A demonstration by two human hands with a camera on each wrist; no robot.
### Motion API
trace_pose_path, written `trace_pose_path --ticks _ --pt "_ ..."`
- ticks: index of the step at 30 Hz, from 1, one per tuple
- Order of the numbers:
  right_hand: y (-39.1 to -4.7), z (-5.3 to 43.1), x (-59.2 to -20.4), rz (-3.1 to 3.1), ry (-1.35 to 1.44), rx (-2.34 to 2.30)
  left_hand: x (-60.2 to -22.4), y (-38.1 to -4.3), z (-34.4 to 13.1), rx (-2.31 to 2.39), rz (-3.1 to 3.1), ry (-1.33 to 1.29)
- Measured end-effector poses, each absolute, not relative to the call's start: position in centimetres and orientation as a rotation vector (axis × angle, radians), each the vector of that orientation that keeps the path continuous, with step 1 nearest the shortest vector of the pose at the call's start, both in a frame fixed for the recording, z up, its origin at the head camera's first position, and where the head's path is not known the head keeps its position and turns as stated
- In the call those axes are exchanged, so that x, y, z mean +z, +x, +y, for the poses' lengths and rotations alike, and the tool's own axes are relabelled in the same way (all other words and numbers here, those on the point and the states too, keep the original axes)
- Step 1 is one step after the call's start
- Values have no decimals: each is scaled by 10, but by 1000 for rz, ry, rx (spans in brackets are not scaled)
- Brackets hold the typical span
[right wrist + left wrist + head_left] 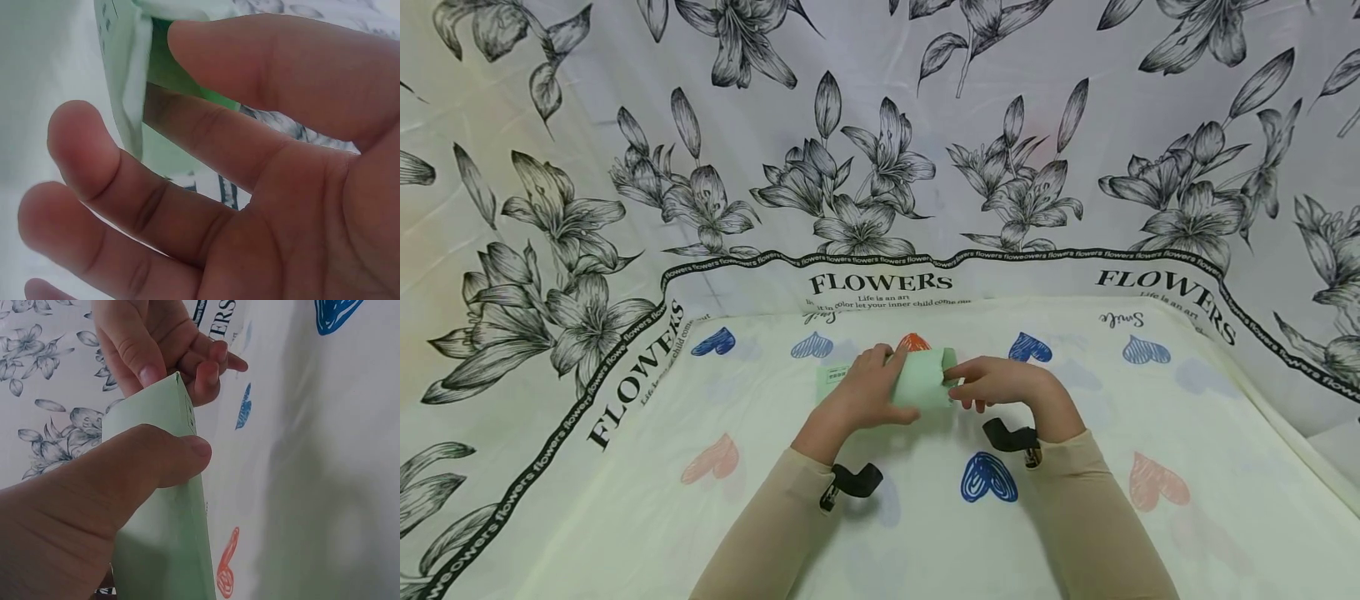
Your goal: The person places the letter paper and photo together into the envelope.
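My left hand [865,387] grips a pale green paper box [921,379] above the far middle of the table, its thumb lying across one face in the left wrist view. A pale green part with a small printed label [837,376] shows beyond that hand; whether it belongs to the same box I cannot tell. At the box's open right end is my right hand [1003,385]. In the right wrist view its index finger reaches inside the opening and the thumb is at the rim, with green inner wall between them. The other fingers are loosely bent outside.
A white cloth [917,542] printed with coloured hearts covers the table. Behind it hangs a white curtain [955,175] with black flower drawings and lettering. Black wrist straps [856,481] show at both cuffs.
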State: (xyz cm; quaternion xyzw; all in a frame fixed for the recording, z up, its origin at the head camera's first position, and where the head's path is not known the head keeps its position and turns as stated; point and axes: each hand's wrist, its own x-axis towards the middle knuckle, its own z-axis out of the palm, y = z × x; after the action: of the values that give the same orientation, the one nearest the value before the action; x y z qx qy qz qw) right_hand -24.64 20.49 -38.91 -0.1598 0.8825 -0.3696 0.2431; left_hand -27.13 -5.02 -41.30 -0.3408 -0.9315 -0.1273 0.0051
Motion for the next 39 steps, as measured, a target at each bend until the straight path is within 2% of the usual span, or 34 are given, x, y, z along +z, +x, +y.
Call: trace_pose_path --ticks 16,28,39 --pt "-247 217 -387 2435 -402 -990 -414 -273 -48 -395 -2947 -1019" --pt "-246 202 -390 2357 -458 -969 -417 -273 -48 -360 -2889 -1066" --pt "-245 218 -385 2447 -438 -973 -416 -273 -49 -440 -2931 -1017"
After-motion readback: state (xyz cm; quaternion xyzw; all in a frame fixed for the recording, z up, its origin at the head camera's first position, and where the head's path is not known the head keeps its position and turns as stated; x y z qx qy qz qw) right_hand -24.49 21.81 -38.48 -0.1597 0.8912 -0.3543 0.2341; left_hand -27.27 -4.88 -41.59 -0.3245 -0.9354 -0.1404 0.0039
